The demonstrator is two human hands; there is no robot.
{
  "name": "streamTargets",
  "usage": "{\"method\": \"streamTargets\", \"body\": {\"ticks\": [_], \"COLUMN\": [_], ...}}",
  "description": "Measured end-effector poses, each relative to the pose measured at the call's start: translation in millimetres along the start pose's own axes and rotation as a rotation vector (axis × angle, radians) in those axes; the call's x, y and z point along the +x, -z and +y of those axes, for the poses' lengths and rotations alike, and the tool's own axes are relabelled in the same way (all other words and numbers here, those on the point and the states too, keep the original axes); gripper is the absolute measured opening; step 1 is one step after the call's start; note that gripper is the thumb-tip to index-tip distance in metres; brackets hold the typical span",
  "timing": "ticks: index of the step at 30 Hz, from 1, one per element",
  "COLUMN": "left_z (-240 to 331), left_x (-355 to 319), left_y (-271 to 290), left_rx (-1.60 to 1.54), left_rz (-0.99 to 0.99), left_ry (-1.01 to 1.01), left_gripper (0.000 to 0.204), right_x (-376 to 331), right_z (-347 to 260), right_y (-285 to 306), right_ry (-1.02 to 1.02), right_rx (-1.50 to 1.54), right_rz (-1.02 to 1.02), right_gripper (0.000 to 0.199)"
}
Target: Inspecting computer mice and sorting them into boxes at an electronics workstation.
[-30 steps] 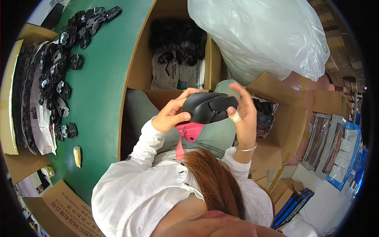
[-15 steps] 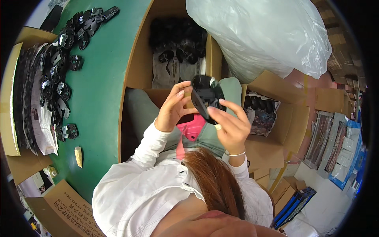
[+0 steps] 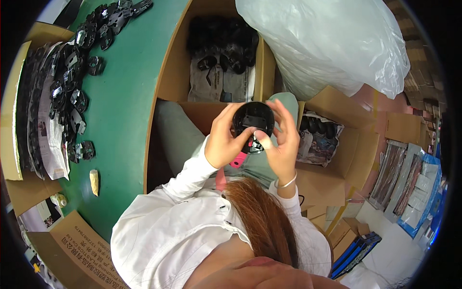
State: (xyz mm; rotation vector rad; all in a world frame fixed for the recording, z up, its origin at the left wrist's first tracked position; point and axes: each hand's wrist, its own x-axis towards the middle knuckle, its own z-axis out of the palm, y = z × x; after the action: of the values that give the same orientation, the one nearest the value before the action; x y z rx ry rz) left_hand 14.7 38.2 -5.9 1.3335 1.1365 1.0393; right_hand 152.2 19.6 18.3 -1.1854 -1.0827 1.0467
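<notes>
I hold a round black plastic part (image 3: 253, 120) over my lap with both hands, its hollow inner face turned toward me. My left hand (image 3: 222, 139) grips its left side, thumb on the rim. My right hand (image 3: 280, 142) cups its right side with fingers spread and a fingertip wrapped in pale tape; a thin bracelet sits on that wrist. A pink object (image 3: 238, 160) lies on my lap just below the part. White sleeves cover both forearms.
A green table (image 3: 126, 96) at left carries many black plastic parts (image 3: 72, 91). Ahead stands an open cardboard box (image 3: 224, 62) of black parts on newspaper. A big clear plastic bag (image 3: 327, 43) bulges at upper right. Another box of parts (image 3: 320, 139) sits at right.
The black part has turned in my hands from lying sideways to facing me with its round hollow side, and my right hand has shifted lower along its right edge.
</notes>
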Motion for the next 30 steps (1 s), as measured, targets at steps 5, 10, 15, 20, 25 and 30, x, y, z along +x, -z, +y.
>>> {"method": "streamTargets", "body": {"ticks": [5, 10, 15, 20, 25, 30], "left_z": [-0.3, 0.4, 0.8, -7.7, -13.7, -14.7], "left_x": [-0.2, -1.5, -1.2, 3.8, 4.0, 0.7], "left_y": [-3.7, 0.6, 3.3, 3.9, -6.1, -18.7], "left_rx": [0.248, 0.245, 0.173, 0.149, -0.028, -0.180], "left_rz": [-0.048, -0.137, -0.226, -0.250, -0.197, -0.097], "left_ry": [-0.240, -0.206, -0.168, -0.233, -0.186, -0.083], "left_gripper": [0.058, 0.065, 0.067, 0.063, 0.053, 0.043], "right_x": [9.5, 11.3, 10.1, 8.5, 8.0, 7.2], "right_z": [9.5, 16.1, 17.6, 16.6, 10.9, 12.6], "right_y": [8.3, 8.9, 5.9, 5.7, 4.4, 3.1], "right_ry": [-0.148, -0.132, -0.050, -0.005, -0.014, -0.006], "right_rx": [-0.131, -0.246, -0.360, -0.394, -0.414, -0.419], "right_rz": [-0.083, -0.068, -0.006, 0.015, 0.001, 0.019], "right_gripper": [0.036, 0.029, 0.026, 0.025, 0.025, 0.024]}}
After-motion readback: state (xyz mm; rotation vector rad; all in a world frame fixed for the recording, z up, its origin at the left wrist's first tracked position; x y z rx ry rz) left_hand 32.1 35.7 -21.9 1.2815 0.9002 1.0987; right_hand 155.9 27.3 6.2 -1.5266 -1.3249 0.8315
